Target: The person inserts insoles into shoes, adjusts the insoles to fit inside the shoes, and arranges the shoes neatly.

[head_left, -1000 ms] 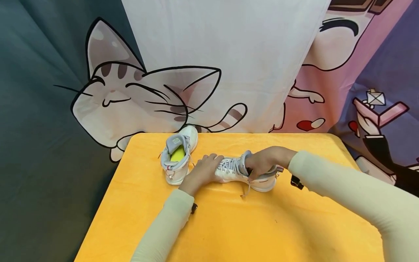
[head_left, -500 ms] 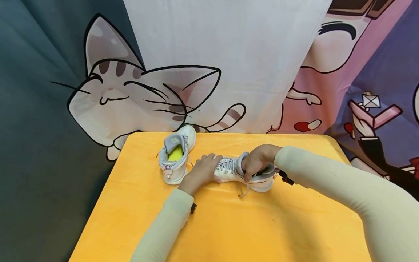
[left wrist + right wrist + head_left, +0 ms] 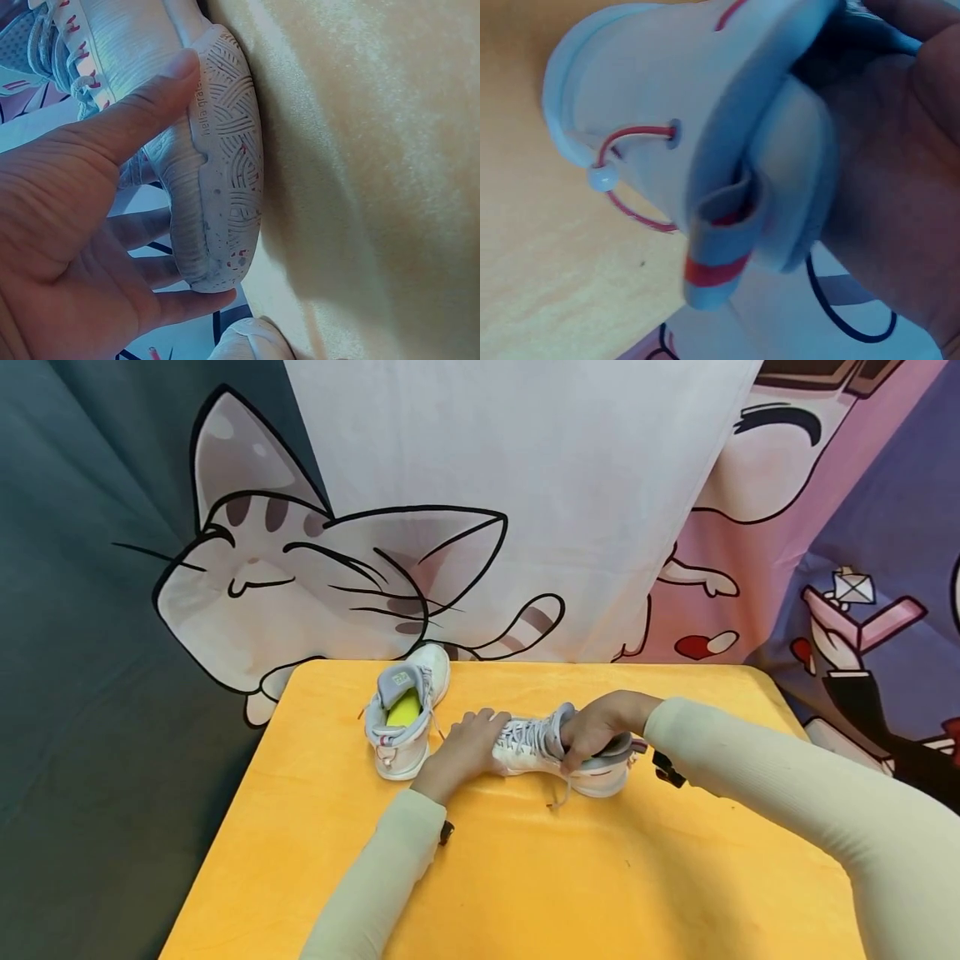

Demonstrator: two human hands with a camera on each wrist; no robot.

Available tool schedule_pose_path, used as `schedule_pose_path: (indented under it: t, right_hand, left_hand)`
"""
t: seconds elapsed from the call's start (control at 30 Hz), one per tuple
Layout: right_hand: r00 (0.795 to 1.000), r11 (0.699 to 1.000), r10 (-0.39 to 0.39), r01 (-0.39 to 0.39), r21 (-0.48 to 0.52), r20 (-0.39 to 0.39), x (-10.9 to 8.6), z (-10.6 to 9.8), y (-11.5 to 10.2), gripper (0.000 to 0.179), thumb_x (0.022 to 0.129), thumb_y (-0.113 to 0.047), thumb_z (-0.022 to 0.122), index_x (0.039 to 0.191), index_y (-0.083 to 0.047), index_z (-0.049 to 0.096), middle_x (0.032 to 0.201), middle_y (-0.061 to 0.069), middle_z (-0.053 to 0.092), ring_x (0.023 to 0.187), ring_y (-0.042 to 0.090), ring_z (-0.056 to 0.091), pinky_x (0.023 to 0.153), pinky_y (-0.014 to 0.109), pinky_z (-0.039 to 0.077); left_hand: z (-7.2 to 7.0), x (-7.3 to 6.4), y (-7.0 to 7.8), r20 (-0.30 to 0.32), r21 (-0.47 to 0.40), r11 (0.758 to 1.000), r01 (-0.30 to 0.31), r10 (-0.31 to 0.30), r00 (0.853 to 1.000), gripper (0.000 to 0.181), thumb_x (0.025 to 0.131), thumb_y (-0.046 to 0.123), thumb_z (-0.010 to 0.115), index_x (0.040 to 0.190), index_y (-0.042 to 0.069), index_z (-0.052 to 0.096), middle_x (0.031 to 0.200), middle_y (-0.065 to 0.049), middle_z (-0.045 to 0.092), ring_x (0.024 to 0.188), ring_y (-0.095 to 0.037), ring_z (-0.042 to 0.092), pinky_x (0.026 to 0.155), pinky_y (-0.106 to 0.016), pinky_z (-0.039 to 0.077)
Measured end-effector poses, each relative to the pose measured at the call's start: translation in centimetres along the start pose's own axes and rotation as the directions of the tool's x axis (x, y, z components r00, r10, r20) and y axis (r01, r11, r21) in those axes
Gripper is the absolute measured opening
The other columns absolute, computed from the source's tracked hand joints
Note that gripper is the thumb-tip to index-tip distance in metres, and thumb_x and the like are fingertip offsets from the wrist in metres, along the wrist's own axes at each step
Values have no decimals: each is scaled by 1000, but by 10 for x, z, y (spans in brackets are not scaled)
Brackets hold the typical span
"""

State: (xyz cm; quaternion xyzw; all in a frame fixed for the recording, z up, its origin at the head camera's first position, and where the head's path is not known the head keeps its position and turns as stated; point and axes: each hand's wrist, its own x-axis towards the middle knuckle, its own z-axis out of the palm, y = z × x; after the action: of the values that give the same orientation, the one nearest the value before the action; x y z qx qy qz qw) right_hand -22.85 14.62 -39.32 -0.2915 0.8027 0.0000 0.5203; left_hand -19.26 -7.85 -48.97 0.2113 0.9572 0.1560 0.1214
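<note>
A white sneaker [image 3: 521,745] with grey lining lies on the yellow tabletop, toe to the left. My left hand [image 3: 471,745] grips its toe; in the left wrist view the thumb [image 3: 161,97] lies along the side near the patterned sole [image 3: 236,150] and the fingers wrap the front. My right hand [image 3: 597,728] reaches into the shoe's opening, its fingers mostly hidden inside. The right wrist view shows the heel with a red-striped pull tab [image 3: 718,244] and a red cord with a bead [image 3: 602,178]. What the hidden fingers do inside, I cannot tell.
A second white sneaker [image 3: 401,752] with a yellow-green insole [image 3: 405,708] stands at the back left, toe away. Both stand on a yellow-covered table [image 3: 540,877]. Behind the back edge hangs a cartoon cat cloth [image 3: 600,527]. A loose lace [image 3: 561,800] trails at the front.
My right hand has shifted slightly inside the shoe's opening, left and then back right. The left hand keeps its hold on the toe, and the shoe stays in place.
</note>
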Motion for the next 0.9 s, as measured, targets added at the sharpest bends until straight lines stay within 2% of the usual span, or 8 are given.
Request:
schedule_pose_path:
  t: [0.03,0.1,0.17,0.3,0.43,0.57,0.73,0.9]
  right_hand:
    - [1000,1000,-12,12,-17,-3,-2,-2,-1,31,102,-45,58,100,-15,65,83,-4,49,73,11,49,70,27,41]
    - [999,998,-43,43,-44,2,-6,-4,-2,31,104,-43,57,93,-15,64,73,-6,44,64,10,43,63,26,36]
    - [997,995,-79,80,-57,14,-11,-7,-3,31,105,-41,55,93,-14,65,73,-6,45,64,10,43,63,26,36]
    - [990,986,-137,140,-86,44,-20,-13,-7,32,106,-32,54,83,-12,63,66,-7,43,59,8,40,60,25,35]
    - [986,984,-154,159,-80,69,-27,-16,-10,28,105,-24,55,79,-15,57,68,-7,42,61,7,41,60,23,34]
    - [986,982,-148,156,-106,78,-29,-17,-12,27,103,-23,57,78,-16,54,70,-7,39,63,8,39,61,24,34]
    - [990,980,-125,134,-145,68,-26,-12,-13,16,102,-25,62,94,-11,62,78,-5,43,72,9,45,65,25,36]
    - [999,985,-17,22,-173,30,-17,-2,-12,20,98,-30,71,99,-14,60,85,-3,49,80,14,48,70,31,38]
  left_hand:
    - [-1,0,0,0,1,1000,-2,2,1000,90,78,39,91,153,19,45,152,-14,49,135,-40,48,108,-58,45]
    - [-2,-1,1,3,1,1000,-5,5,1000,90,78,39,91,153,18,45,153,-15,49,136,-41,48,108,-59,45]
    - [-2,-1,1,4,3,1000,-6,6,1000,90,78,39,91,153,18,45,153,-15,49,136,-41,48,108,-59,45]
    - [-2,-1,0,1,-3,1000,-4,4,1000,90,78,39,91,153,19,45,153,-14,49,136,-40,48,108,-58,45]
    - [-3,-1,-1,-2,-15,1000,-4,4,1000,90,79,39,91,154,19,45,154,-15,48,136,-40,47,109,-59,44]
    - [-3,-1,-1,-4,-10,1000,-6,6,1000,90,79,39,90,154,19,45,153,-15,49,135,-40,48,108,-58,45]
    - [-4,-1,-1,-7,12,1000,-7,8,1000,90,78,40,90,153,19,45,152,-14,50,134,-40,48,106,-58,46]
    - [-3,-2,0,-1,16,1000,-8,8,1000,90,79,40,90,153,20,45,153,-14,49,135,-40,48,107,-58,46]
